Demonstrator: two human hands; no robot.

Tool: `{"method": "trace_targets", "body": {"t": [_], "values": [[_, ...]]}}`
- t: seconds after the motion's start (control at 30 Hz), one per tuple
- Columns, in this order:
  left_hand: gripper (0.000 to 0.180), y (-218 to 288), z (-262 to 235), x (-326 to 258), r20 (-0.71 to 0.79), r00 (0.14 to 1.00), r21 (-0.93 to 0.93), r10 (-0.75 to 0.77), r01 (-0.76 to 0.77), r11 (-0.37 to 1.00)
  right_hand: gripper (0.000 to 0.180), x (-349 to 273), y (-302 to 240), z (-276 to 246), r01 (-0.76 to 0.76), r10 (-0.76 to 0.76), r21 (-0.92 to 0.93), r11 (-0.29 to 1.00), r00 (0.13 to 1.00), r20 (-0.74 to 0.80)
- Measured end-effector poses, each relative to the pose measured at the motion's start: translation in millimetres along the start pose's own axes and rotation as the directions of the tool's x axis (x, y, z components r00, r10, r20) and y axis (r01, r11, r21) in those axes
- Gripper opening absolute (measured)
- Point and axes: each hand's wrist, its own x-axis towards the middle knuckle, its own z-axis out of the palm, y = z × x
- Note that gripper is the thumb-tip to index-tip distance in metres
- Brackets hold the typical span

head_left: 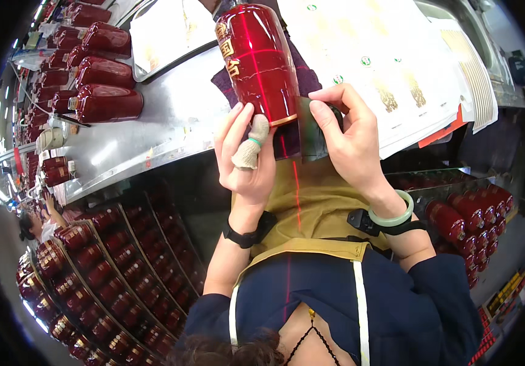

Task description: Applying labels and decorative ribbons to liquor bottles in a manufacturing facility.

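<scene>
A glossy dark red bottle with gold characters lies on a dark purple cloth, its base toward me. My left hand holds it at the lower end, fingers along the left side and thumb by the base edge. A knitted, light grey-beige finger cover with a green band sits on that thumb. To the right of the base, my right hand pinches a dark green, thin flexible piece between thumb and forefinger. Its exact kind is not clear. A red laser line crosses the bottle.
Printed white sheets are stacked on the right of the metal table. A tray with white paper stands at the far left. Several red bottles line the table's left side; racks of bottles stand below on both sides.
</scene>
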Motion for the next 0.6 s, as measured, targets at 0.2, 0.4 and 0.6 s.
{"method": "trace_targets", "body": {"t": [0.2, 0.4, 0.6], "values": [[0.045, 1.6, -6.3, 3.0, 0.121, 0.935, -0.36, -0.332, 0.353, 0.864, 0.009, 1.5, 5.9, 4.0, 0.042, -0.038, 0.052, 0.998, 0.995, -0.088], [0.06, 4.7, 0.5, 14.2, 0.263, 0.814, -0.546, -0.518, 0.568, 0.616, 0.009, 0.3, -1.9, 1.5, 0.006, 0.002, 0.112, 0.994, 0.998, -0.07], [0.053, 4.7, -1.2, 10.0, 0.221, 0.784, -0.552, -0.58, 0.591, 0.588, 0.009, 1.0, -0.7, -0.2, -0.034, 0.042, 0.128, 0.991, 0.997, -0.059]]}}
